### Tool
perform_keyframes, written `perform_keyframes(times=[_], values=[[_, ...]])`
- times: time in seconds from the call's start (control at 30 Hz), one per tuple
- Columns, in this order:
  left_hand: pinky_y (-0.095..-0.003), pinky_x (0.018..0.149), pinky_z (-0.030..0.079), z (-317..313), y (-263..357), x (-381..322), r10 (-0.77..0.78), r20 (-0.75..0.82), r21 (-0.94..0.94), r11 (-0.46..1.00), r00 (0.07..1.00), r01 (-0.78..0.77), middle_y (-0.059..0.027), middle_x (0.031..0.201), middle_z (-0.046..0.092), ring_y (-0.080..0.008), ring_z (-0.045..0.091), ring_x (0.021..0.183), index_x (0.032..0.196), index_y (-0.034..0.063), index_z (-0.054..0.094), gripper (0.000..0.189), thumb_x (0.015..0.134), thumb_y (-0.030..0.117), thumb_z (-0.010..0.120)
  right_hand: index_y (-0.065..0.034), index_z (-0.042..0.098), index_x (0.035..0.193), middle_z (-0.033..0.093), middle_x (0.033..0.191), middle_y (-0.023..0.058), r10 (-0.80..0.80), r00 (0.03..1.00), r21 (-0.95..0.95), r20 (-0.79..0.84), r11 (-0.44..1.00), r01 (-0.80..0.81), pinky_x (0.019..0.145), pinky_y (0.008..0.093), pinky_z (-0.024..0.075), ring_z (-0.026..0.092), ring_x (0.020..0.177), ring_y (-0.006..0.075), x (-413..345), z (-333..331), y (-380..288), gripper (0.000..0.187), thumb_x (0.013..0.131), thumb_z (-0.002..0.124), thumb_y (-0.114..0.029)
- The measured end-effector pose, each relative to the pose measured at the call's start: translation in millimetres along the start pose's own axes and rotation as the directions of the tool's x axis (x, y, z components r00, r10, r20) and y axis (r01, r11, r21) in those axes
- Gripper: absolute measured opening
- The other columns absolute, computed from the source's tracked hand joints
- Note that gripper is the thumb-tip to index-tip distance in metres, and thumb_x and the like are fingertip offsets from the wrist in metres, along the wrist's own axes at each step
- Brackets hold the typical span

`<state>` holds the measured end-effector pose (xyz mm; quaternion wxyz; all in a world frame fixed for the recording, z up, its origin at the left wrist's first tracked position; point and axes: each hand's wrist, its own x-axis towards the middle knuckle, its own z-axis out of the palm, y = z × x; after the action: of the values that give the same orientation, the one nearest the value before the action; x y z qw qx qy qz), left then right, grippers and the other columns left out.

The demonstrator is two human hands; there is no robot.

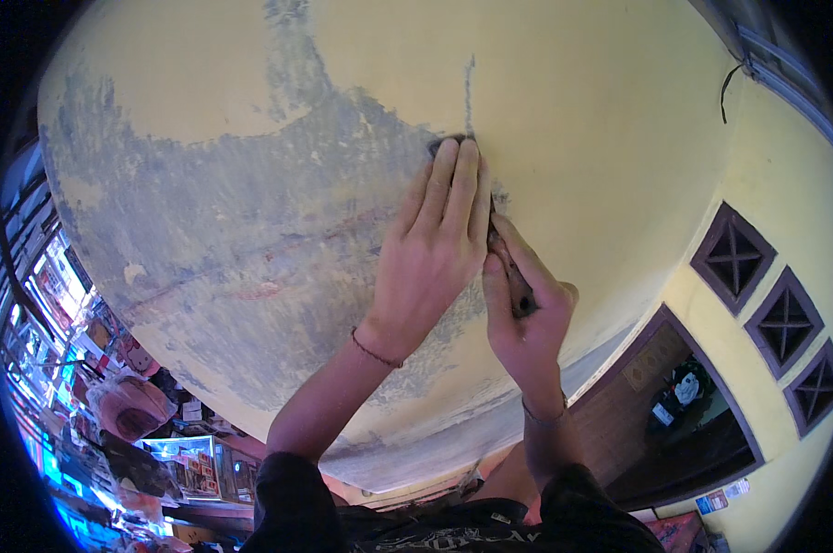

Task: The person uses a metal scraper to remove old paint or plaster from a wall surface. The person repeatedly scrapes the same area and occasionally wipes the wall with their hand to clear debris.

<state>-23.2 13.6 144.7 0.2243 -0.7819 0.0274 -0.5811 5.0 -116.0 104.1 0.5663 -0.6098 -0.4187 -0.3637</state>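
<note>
Before me is a pale yellow wall [582, 173] with a wide grey, scuffed patch [216, 186] and faint reddish marks. A scraper [525, 304] with a worn, dark handle lies against it at the right end of the patch. My left hand [437, 214] holds the scraper's upper end to the wall, fingers stretched flat over it. Only a dark edge shows past the fingertips; most of the blade is hidden. Lower right, my right hand [534, 297] grips the handle, thumb and forefinger along its sides. A thin grey streak [468, 97] runs up from the fingertips.
To the right are a doorway [665, 408] and several crossed vent openings [733, 259] in the adjoining wall. A thin black cable [727, 93] hangs at the upper right. At the lower left stands a glass display case [188, 466] beside bagged goods [129, 408].
</note>
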Motion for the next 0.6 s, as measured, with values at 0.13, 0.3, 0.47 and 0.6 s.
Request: perform_keyframes(times=[0.13, 0.3, 0.47, 0.6], values=[[-0.0424, 0.112, 0.048, 1.2, 1.2, -0.9, 0.013, 0.004, 0.014, 1.000, 1.000, -0.013, -0.0164, 0.146, 0.055, -0.0318, 0.054, 0.136, 0.136, -0.0040, 0.059, 0.050, 0.088, 0.011, 0.060, 0.0056, 0.063, 0.134, 0.076, 0.086, 0.0057, 0.015, 1.000, 0.031, -0.012, 0.999, -0.015, 0.052, 0.0169, 0.0329, 0.040, 0.057, -0.0005, -0.1, -2.4, 4.7, 0.039, 0.095, 0.064, 0.003], [-0.0421, 0.112, 0.047, 1.6, -0.3, 2.3, -0.017, -0.010, 0.040, 0.999, 1.000, 0.017, -0.0159, 0.144, 0.055, -0.0308, 0.055, 0.135, 0.135, -0.0040, 0.060, 0.050, 0.088, 0.011, 0.060, 0.0060, 0.063, 0.134, 0.077, 0.088, 0.0081, -0.013, 1.000, 0.044, 0.015, 0.999, 0.013, 0.052, 0.0174, 0.0345, 0.041, 0.057, -0.0004, 7.4, -1.1, 2.6, 0.039, 0.095, 0.064, 0.002], [-0.0418, 0.111, 0.048, 0.4, -4.3, 6.2, -0.010, -0.050, 0.028, 1.000, 0.999, 0.011, -0.0144, 0.142, 0.057, -0.0297, 0.056, 0.134, 0.135, -0.0030, 0.060, 0.048, 0.089, 0.010, 0.059, 0.0063, 0.063, 0.134, 0.078, 0.095, 0.0122, 0.017, 0.998, 0.025, 0.053, 1.000, -0.019, 0.055, 0.0169, 0.0402, 0.047, 0.061, -0.0006, 13.3, -3.0, -4.4, 0.039, 0.095, 0.064, 0.003], [-0.0420, 0.110, 0.049, 1.6, -7.6, 7.9, -0.007, -0.054, 0.034, 0.999, 0.999, 0.009, -0.0140, 0.142, 0.058, -0.0298, 0.057, 0.134, 0.135, -0.0026, 0.060, 0.048, 0.088, 0.009, 0.060, 0.0071, 0.063, 0.133, 0.078, 0.098, 0.0133, 0.001, 1.000, 0.077, 0.017, 0.997, -0.002, 0.061, 0.0166, 0.0451, 0.058, 0.070, 0.0000, 12.5, -0.8, -1.9, 0.038, 0.095, 0.064, 0.004]])
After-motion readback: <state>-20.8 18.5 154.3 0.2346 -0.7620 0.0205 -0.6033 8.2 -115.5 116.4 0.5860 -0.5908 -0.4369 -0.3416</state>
